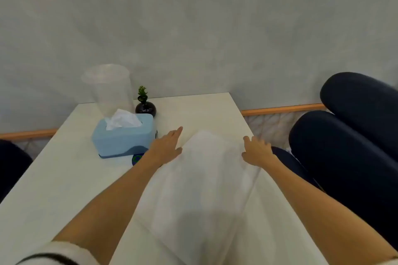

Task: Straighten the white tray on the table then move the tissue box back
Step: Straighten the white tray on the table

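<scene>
Head view: left hand and right hand spread flat on white tray.

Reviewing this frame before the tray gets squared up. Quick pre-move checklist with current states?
1. Both hands on the white tray: ok. The left hand is at its left far edge and the right hand at its right far edge.
2. Grip closed around the tray edges: cannot tell. Fingers look spread and laid flat; the tray is blurred.
3. Tray square to the table: not ok. It sits skewed to the table edges.
4. Tissue box clear of the tray: ok. It stands apart, left of the left hand.
5. Clear cup and small plant vase out of the way: ok. Both are behind the box.
</scene>
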### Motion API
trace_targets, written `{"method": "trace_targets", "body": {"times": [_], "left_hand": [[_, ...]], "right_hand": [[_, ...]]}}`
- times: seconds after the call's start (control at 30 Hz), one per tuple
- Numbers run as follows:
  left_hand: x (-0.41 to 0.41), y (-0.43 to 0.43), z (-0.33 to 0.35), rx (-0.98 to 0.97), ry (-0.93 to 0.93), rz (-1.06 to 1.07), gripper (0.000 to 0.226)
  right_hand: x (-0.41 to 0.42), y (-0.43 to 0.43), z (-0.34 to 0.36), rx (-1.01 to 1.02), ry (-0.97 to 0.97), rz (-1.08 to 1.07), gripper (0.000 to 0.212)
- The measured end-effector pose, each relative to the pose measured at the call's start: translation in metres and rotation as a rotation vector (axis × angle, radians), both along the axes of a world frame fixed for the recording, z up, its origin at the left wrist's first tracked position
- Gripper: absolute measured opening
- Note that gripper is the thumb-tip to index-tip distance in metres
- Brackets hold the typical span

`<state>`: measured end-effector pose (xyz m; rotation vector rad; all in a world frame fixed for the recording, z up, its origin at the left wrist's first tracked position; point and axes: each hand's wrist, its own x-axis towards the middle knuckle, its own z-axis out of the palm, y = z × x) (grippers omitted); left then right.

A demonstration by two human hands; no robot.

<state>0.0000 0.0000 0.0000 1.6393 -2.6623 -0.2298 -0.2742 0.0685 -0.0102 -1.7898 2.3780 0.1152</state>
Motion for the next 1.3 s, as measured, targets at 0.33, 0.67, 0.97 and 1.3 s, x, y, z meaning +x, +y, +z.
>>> {"method": "trace_targets", "body": {"times": [0.33,0.67,0.97,1.3], "left_hand": [[0.003,0.01,-0.04,0.061,-0.098,0.139,0.034],[0.02,0.01,-0.051,0.011,-0.158,0.272,0.026],[0.027,0.014,-0.045,0.061,-0.036,0.413,0.024],[0.013,0.024,-0.052,0.15,0.352,0.471,0.008]], "right_hand": [[-0.011,0.011,-0.018,-0.036,-0.039,-0.235,0.037],[0.0,0.012,-0.029,-0.177,-0.48,-0.407,0.039],[0.031,0.022,-0.051,-0.101,-0.516,-0.308,0.03],[-0.004,0.0,-0.033,-0.193,-0.506,-0.308,0.038]]}}
